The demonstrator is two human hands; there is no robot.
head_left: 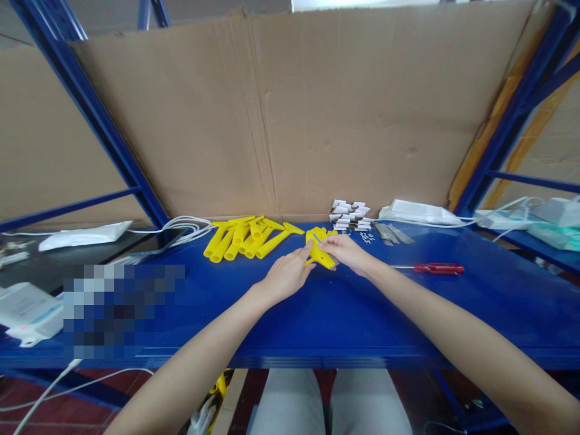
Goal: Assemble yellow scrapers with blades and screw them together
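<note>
My left hand [290,273] grips a yellow plastic piece [322,258] just above the middle of the blue tabletop. My right hand [345,251] touches that piece from the right, its thumb and fingers pinched together at the upper edge; what they pinch is too small to make out. A thin grey strip shows along the piece's lower right edge. More yellow parts [333,232] lie right behind the hands. To the left is a pile of yellow handles [242,238] with hollow round ends.
A red screwdriver [438,269] lies at the right. Behind it are flat metal blades [393,234], stacked white-and-dark pieces [348,215] and a white power strip [419,212]. Coiled white cable [190,225] sits at the back left. Cardboard [362,109] stands behind the blue table [353,320].
</note>
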